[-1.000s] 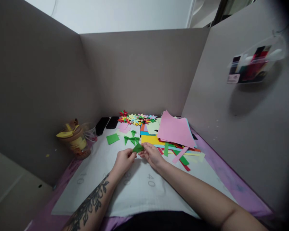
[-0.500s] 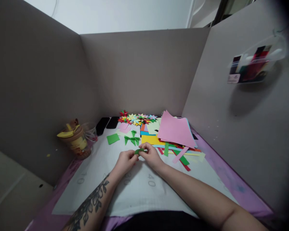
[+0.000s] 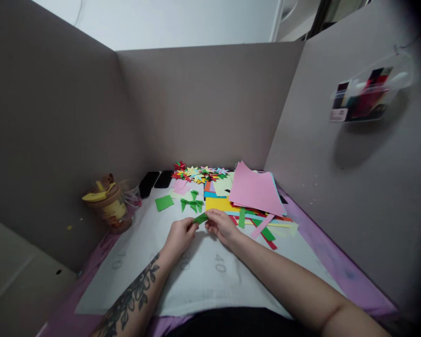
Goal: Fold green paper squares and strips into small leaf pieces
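A small folded piece of green paper (image 3: 201,218) is held above the white sheet, between both hands. My left hand (image 3: 182,236) pinches its left end between thumb and fingers. The fingertips of my right hand (image 3: 221,225) close on the paper's right end. Just beyond the hands lie several folded green paper pieces (image 3: 192,204), with a flat green paper square (image 3: 164,203) to their left. Farther back sits a heap of many-coloured folded paper stars (image 3: 198,173).
Pink paper sheets (image 3: 256,189) lie stacked at the back right, above coloured strips (image 3: 264,230) and a yellow sheet (image 3: 217,204). A brown pot (image 3: 110,208) stands at the left beside two black flat objects (image 3: 149,183). Grey panels (image 3: 210,103) enclose the table on three sides.
The green paper has straightened from a curved shape and shows more of its length. My right hand's fingers have shifted and loosened a little around its end.
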`<action>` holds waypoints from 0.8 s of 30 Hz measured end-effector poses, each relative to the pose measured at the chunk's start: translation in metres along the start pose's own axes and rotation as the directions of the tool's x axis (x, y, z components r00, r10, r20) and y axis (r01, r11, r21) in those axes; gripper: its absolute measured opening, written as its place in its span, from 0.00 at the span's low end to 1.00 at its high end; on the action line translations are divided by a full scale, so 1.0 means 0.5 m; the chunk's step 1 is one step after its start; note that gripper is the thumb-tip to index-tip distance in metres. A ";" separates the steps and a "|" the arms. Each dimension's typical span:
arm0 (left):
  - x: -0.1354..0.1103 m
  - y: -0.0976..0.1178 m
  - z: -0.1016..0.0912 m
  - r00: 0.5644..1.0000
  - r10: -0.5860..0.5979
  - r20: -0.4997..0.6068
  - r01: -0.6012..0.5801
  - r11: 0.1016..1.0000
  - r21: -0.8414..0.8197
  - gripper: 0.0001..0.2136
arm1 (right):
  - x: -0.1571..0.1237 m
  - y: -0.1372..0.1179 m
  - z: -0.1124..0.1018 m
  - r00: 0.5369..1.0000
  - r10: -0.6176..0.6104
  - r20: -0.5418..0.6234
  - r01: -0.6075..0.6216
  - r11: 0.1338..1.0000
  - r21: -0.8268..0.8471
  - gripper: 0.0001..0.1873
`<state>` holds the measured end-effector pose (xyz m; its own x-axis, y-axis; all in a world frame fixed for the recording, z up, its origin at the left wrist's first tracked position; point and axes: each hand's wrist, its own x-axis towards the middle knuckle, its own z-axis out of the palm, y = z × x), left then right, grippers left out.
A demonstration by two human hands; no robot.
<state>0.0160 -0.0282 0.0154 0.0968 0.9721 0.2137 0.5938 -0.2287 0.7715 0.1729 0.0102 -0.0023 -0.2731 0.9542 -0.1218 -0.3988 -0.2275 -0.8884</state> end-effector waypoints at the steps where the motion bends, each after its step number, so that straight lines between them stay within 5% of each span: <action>1: 0.000 -0.001 0.000 1.000 0.029 -0.007 -0.029 0.999 0.022 0.10 | 0.000 0.000 0.001 1.000 0.015 0.000 -0.015 0.999 0.028 0.12; 6: -0.001 -0.002 -0.001 0.992 0.129 0.000 -0.128 0.988 0.083 0.09 | -0.004 -0.003 0.006 1.000 -0.020 0.009 0.019 0.999 0.036 0.12; 14: -0.001 -0.006 -0.006 0.981 0.194 0.019 -0.195 0.977 0.087 0.11 | 0.002 -0.005 -0.007 0.981 -0.159 0.107 0.185 0.930 -0.317 0.08; 24: 0.005 -0.019 -0.007 0.957 0.289 -0.011 -0.286 0.951 0.114 0.14 | 0.000 -0.015 -0.016 0.948 -0.227 0.225 0.314 0.794 -0.520 0.04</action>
<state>0.0077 -0.0239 0.0105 0.2556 0.8640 0.4338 0.6285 -0.4894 0.6045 0.1826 0.0136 0.0007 -0.3654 0.9121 0.1858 0.0527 0.2195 -0.9742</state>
